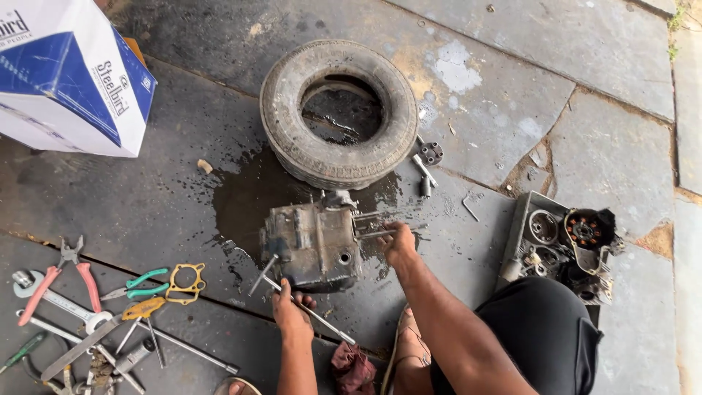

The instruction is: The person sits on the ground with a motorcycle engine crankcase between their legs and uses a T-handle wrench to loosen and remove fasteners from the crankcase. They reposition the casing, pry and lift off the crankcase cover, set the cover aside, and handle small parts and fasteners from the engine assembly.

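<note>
- Stone floor [512, 88], oil-stained, centre frame: engine block [313, 245] lies between both hands.
- Left hand [291, 311], fingers closed on long rod [307, 311] slanting lower right.
- Right hand [398, 245], fingers curled around studs [369, 225] jutting right.

I sit on a floor of large grey stone slabs [512, 80], joined by dirt-filled cracks. A dark wet stain [241, 197] spreads across the middle. Daylight falls evenly; grass [676, 18] edges the far right corner.
</note>
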